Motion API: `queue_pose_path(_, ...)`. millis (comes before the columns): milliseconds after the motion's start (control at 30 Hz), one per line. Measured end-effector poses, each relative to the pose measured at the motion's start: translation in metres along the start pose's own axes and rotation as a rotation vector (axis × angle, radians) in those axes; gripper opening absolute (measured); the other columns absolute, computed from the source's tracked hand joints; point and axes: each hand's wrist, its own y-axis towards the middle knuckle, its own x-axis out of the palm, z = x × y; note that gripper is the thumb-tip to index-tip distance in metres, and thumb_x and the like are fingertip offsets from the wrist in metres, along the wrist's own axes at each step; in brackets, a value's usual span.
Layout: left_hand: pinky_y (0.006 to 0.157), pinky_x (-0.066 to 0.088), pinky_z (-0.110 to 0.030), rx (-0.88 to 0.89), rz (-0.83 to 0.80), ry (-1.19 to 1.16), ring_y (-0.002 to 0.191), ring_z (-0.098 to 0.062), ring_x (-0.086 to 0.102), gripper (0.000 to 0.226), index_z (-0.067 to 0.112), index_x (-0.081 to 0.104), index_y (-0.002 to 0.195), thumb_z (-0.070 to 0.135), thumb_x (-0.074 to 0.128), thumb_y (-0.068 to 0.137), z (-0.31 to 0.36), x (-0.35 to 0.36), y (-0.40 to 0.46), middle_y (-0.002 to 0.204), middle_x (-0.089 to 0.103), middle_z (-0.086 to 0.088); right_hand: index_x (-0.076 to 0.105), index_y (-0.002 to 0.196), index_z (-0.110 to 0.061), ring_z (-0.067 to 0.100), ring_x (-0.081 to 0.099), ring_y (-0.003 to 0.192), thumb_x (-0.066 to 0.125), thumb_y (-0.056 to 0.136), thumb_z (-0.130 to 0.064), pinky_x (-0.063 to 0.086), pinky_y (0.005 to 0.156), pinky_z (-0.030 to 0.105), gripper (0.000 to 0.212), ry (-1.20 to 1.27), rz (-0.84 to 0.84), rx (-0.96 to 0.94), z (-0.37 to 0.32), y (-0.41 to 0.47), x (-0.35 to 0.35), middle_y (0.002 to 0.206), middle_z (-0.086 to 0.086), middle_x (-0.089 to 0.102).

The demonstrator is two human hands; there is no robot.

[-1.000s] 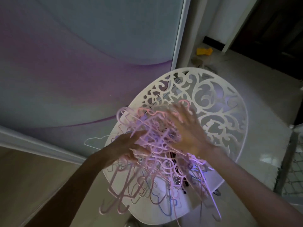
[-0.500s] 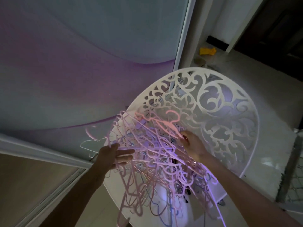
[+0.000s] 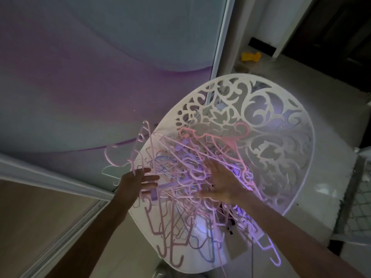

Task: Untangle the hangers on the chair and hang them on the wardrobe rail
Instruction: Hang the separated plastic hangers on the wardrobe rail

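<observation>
The tangled pink hangers (image 3: 186, 177) lie heaped on the white cut-out chair (image 3: 281, 149). The right hand (image 3: 222, 183), closed on a hanger half a second ago, now lies spread flat on the pile. The left hand (image 3: 138, 182) stays open-fingered at the pile's left edge, gripping nothing clearly.

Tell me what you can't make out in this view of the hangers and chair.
- Wardrobe rail: not in the head view.
- Hangers: too tangled and dim to count.
- Chair seat: mostly buried under the pile; legs hidden.
- Left hand and right hand: grip unclear among the hangers.
</observation>
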Motion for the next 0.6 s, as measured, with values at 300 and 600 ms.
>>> queue_pose_path(300, 0.043, 0.049, -0.015, 0.069, -0.033, 0.069, 0.045, -0.009, 0.065, 0.029, 0.006, 0.056, 0.089, 0.015, 0.032, 0.101, -0.005, -0.004, -0.007, 0.056, 0.070, 0.002, 0.062, 0.101, -0.012, 0.031, 0.063, 0.069, 0.053, 0.091, -0.015, 0.035, 0.053, 0.028, 0.014, 0.066, 0.593, 0.091, -0.018, 0.007, 0.002, 0.073, 0.009, 0.064)
queue_pose_path(600, 0.043, 0.050, -0.017, 0.084, -0.020, 0.014, 0.044, -0.008, 0.065, 0.025, 0.002, 0.055, 0.093, 0.014, 0.034, 0.101, 0.017, -0.002, -0.014, 0.064, 0.072, -0.005, 0.063, 0.097, -0.012, 0.036, 0.066, 0.077, 0.039, 0.095, -0.044, 0.051, 0.066, 0.041, 0.041, 0.351, 0.670, 0.091, 0.004, -0.010, -0.062, 0.080, 0.016, 0.070)
